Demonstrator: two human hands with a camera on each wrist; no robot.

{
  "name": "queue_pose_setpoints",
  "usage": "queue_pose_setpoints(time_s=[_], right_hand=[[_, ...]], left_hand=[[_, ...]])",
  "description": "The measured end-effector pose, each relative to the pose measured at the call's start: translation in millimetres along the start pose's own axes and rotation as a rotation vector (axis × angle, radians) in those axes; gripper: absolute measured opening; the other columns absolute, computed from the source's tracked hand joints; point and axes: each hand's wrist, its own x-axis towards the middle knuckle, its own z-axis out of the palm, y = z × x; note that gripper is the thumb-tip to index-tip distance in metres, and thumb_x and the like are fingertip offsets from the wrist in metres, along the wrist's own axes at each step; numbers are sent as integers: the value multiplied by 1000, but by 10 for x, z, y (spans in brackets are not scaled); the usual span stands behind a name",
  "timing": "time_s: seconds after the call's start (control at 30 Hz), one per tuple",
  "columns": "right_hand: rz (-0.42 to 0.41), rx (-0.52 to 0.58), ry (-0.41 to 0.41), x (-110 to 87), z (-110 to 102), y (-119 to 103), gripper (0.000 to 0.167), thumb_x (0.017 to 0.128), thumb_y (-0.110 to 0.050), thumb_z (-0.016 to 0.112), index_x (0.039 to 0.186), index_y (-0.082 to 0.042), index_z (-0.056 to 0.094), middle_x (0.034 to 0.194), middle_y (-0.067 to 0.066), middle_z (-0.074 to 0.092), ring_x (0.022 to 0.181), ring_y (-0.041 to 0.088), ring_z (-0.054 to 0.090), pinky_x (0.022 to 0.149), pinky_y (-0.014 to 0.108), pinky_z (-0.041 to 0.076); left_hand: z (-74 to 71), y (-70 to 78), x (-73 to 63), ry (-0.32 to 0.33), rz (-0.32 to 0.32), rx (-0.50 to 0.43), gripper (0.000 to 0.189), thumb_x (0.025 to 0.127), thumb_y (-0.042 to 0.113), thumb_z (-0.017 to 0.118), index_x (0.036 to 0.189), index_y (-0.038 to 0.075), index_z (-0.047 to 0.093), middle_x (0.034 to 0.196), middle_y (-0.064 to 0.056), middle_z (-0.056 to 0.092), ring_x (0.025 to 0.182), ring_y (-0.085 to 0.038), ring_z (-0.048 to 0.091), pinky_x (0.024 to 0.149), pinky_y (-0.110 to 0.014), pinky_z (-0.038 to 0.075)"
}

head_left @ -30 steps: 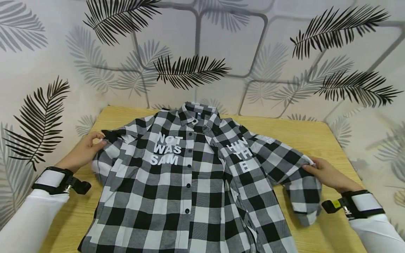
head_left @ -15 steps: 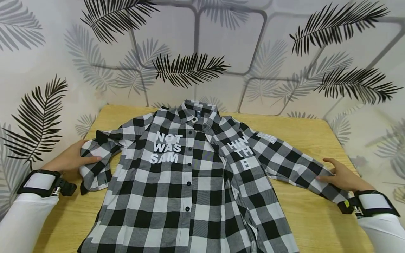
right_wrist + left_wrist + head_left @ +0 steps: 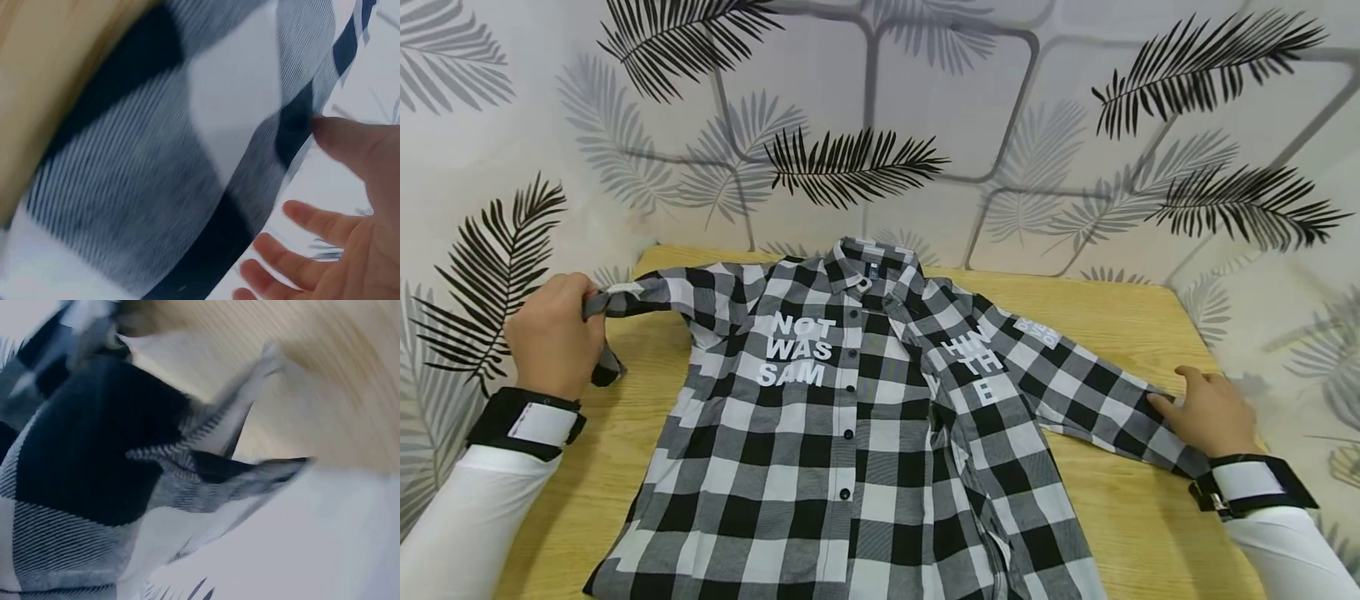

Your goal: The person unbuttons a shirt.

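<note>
A black, grey and white checked shirt (image 3: 880, 433) lies front up, collar (image 3: 868, 271) at the far side and white lettering on its chest. On the left, my left hand (image 3: 556, 333) grips the end of one sleeve (image 3: 715, 292), which is pulled out sideways and bunched; a cuff end hangs below the fist. The left wrist view shows blurred checked cloth (image 3: 81, 456) but no fingers clearly. My right hand (image 3: 1213, 412) is at the outer part of the other sleeve (image 3: 1090, 387). In the right wrist view its thumb touches the cloth edge (image 3: 156, 144), with the other fingers spread apart from it.
The shirt lies on a light wooden table (image 3: 1120, 308), its lower part running out of view at the near edge. Behind the table stands a pale wall (image 3: 940, 108) with a leaf pattern. Black bands with devices circle both wrists.
The right sleeve was folded down and now lies straight out to the side. My left hand has shifted its hold on the left sleeve, lifting and stretching it outward to the left.
</note>
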Motion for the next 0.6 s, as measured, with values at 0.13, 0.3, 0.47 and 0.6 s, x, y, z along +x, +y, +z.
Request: queue_pose_setpoints(time_s=[0.13,0.3,0.47,0.6], right_hand=[[-103,29,67,-31,19,-154,67,78,-44,64,119,5,45,110,37,41,96,54,36,70,65,29],[-228,85,-19,-55,73,-268,56,80,-40,64,113,3,51,99,29,50,88,43,46,66,55,37],[-225,105,-160,-101,139,-293,64,84,-47,55,116,8,49,101,32,51,92,45,49,73,56,39],[-194,100,-173,-114,128,-297,66,85,-48,53,117,10,48,104,34,50,95,48,47,75,57,38]], left_hand=[[-57,-20,-48,-424,96,-6,27,72,21,75,80,6,54,65,-9,53,48,-22,47,37,-34,31],[-52,-209,-163,-1075,8,-78,75,68,41,74,117,-8,46,101,-29,54,81,-37,55,57,-39,43],[-52,-310,-242,-918,-21,39,33,74,4,66,101,-9,55,81,-24,57,64,-34,54,44,-39,39],[-55,-206,-246,-373,-83,134,13,68,-12,57,77,-2,54,66,-20,48,42,-33,43,29,-39,23]])
